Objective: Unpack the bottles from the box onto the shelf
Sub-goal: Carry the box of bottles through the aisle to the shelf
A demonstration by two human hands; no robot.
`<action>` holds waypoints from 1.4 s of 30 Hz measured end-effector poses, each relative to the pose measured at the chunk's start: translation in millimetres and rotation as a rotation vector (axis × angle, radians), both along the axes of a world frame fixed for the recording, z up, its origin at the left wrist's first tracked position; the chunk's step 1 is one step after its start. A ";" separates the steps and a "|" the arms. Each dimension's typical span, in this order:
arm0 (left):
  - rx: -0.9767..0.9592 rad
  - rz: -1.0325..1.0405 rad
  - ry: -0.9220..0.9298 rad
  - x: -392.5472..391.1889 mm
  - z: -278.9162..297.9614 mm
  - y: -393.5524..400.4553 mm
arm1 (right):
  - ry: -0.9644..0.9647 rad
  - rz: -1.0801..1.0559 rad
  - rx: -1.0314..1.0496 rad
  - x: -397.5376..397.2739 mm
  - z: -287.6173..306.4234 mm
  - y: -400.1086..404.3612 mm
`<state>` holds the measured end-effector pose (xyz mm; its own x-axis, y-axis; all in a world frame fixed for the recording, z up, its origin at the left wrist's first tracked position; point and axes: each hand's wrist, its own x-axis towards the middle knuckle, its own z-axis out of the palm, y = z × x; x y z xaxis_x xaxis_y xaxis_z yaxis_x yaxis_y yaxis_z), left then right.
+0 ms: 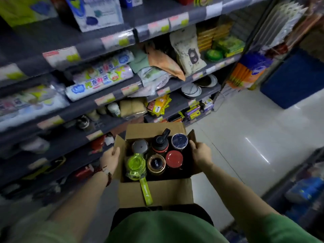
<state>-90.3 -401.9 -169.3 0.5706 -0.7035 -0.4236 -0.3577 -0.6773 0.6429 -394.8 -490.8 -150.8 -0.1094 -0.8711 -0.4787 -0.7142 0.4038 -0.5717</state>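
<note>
You hold the open cardboard box [154, 191] in front of your body, beside the store shelf [98, 104]. Your left hand [110, 159] grips its left flap; your right hand [201, 154] grips the right wall, fingers curled over the edge. Six bottles stand upright inside, caps up: green-lidded bottle [136, 166], gold-rimmed bottle [156, 164], red-capped bottle [174, 158], silver-capped bottle [139, 146], black-capped bottle [160, 142], blue-capped bottle [179, 141]. A green strap [145, 192] hangs over the near wall.

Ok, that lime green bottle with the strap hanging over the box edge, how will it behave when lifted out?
The green bottle looks like clear plastic, so probably light and stiff. Its strap drapes limply over the box wall and will likely dangle or snag. It stands packed against the gold-rimmed bottle, so expect some rubbing.
</note>
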 end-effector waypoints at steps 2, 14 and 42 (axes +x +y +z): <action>0.003 0.079 -0.021 10.2 -1.1 15.9 | 0.001 0.109 -0.003 20.7 -2.8 -18.1; -0.026 0.844 0.087 6.2 5.6 137.5 | 0.005 0.871 -0.050 161.2 -2.8 -65.7; -0.054 1.855 0.064 -43.0 -43.3 388.0 | -0.004 1.928 -0.022 417.2 -99.1 220.1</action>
<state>-133.3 -13.9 -212.6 0.5163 0.7131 -0.4743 0.7478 -0.1054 0.6555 22.3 -270.7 -249.9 0.8624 0.1983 -0.4658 -0.1191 -0.8148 -0.5673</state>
